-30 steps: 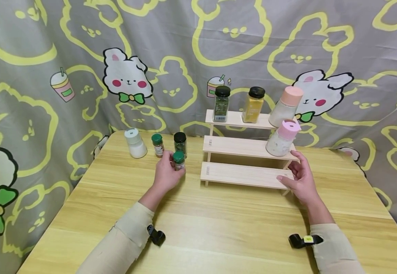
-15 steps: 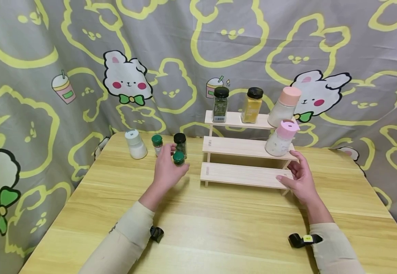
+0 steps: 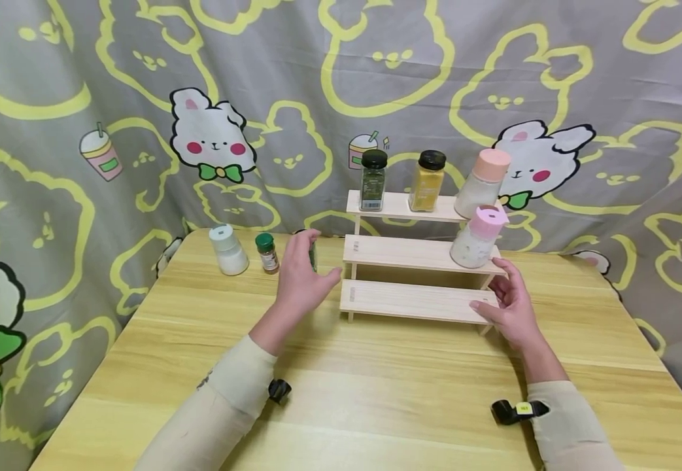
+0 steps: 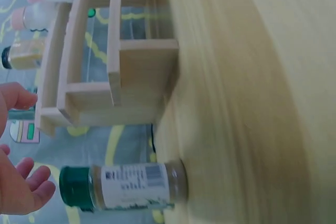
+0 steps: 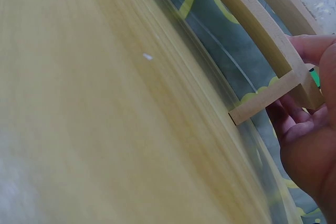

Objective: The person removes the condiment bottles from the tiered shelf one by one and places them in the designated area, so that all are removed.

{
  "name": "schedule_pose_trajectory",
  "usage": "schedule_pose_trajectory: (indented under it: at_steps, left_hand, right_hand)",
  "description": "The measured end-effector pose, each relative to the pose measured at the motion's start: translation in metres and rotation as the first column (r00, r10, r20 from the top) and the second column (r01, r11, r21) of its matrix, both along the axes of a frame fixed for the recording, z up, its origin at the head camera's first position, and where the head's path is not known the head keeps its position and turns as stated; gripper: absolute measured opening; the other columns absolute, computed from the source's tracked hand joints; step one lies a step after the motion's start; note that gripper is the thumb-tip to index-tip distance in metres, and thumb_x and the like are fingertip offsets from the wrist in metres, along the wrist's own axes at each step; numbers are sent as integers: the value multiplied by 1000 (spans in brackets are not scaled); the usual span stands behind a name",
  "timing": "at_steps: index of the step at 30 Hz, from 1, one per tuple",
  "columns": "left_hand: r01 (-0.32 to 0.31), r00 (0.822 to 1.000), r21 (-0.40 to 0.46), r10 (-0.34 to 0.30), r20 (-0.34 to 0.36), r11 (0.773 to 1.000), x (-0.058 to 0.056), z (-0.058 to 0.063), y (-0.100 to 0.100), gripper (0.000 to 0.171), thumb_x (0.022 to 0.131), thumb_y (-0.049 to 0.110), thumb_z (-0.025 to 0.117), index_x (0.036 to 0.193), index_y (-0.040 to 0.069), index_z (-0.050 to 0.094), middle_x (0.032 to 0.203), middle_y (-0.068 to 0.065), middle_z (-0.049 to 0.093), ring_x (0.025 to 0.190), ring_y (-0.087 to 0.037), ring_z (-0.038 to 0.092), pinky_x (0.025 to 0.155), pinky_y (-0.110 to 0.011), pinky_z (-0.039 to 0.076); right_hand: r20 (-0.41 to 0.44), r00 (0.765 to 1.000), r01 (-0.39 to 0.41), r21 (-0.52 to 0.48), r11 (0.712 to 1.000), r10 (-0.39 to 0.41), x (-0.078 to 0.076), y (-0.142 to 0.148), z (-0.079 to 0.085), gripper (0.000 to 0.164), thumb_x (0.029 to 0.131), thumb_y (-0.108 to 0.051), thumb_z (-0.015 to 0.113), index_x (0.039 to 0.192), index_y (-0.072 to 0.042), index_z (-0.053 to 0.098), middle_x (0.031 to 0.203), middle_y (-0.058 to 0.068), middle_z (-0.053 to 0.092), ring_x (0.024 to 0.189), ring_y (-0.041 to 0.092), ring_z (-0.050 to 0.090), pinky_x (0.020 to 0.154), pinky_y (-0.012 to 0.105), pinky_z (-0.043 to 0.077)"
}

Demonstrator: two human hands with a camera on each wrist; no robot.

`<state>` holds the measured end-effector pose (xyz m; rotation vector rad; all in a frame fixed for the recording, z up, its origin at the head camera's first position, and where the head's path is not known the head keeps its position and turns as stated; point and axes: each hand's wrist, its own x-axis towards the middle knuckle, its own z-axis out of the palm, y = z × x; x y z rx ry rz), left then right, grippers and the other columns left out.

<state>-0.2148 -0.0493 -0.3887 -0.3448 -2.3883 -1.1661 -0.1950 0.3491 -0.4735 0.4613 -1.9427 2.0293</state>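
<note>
My left hand [image 3: 301,271], fingers spread and holding nothing, hovers around the black-capped spice jar [image 3: 314,257], which it mostly covers in the head view. The left wrist view shows its fingers apart from a green-capped spice jar [image 4: 131,186] standing on the table; in the head view that jar is hidden behind the hand. At the right end of the three-tier wooden rack [image 3: 411,301], my right hand [image 3: 508,307] grips the frame, thumb on the lowest shelf. The right wrist view also shows this hand [image 5: 310,150] around the rack's end.
Left of the left hand stand another green-capped jar [image 3: 267,254] and a white-capped shaker [image 3: 228,250]. The top shelf bears a green-herb jar [image 3: 373,182], a yellow-spice jar [image 3: 427,182] and a peach-capped shaker [image 3: 483,184]. A pink-capped shaker [image 3: 477,238] is on the middle shelf. A patterned curtain [image 3: 293,59] hangs behind.
My left hand has let go of the nearer green-capped jar, spread its fingers and moved up and right to the black-capped jar. My right hand has kept its grip on the rack.
</note>
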Motion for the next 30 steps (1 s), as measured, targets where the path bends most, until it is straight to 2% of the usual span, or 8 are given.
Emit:
schedule_pose_trajectory:
  at_steps: [5,10,13,17,23,30]
  left_hand:
    - [27,1000,-5,-27,-7,1000,-1,5,12,67,74,16,83,130,4,49,126,-11,49,112,-27,50,93,-39,45]
    - [61,997,-19,-62,-51,998,-3,9,25,67,75,15,84,130,4,50,125,-11,50,111,-29,51,90,-39,47]
    - [82,995,-28,-83,-56,996,-5,10,34,67,75,15,84,131,3,50,125,-11,50,110,-28,52,90,-38,48]
    - [118,993,-15,-119,-13,993,-7,12,46,68,76,15,83,134,5,49,127,-9,49,113,-26,51,89,-38,48]
    - [179,984,-12,-178,11,984,-9,14,64,68,77,18,82,135,6,48,124,-7,49,113,-27,51,87,-36,48]
    - [234,971,18,-235,45,972,-10,15,91,69,78,20,83,136,9,48,126,-7,50,116,-24,51,91,-35,47]
  right_hand:
    - [-6,1000,-3,-2,1000,3,-2,-2,0,95,67,37,62,150,0,32,124,22,55,112,28,53,97,26,42]
    - [-3,1000,-1,5,1000,1,-4,-2,0,96,67,38,62,150,0,32,122,13,57,110,23,54,95,26,45]
    - [-4,1000,0,2,1000,0,-4,-3,0,96,67,38,62,150,0,32,121,15,57,109,24,55,93,26,46]
    - [-3,1000,-4,-1,1000,4,-5,-3,0,95,67,38,62,149,0,32,121,20,57,109,27,55,91,26,48]
    - [1,1000,1,-5,1000,-1,-4,-2,0,95,67,38,62,149,0,32,120,20,57,109,26,55,92,26,47]
    - [9,1000,14,10,1000,-14,-1,1,0,95,67,37,63,150,-1,33,123,30,51,111,28,54,94,26,46]
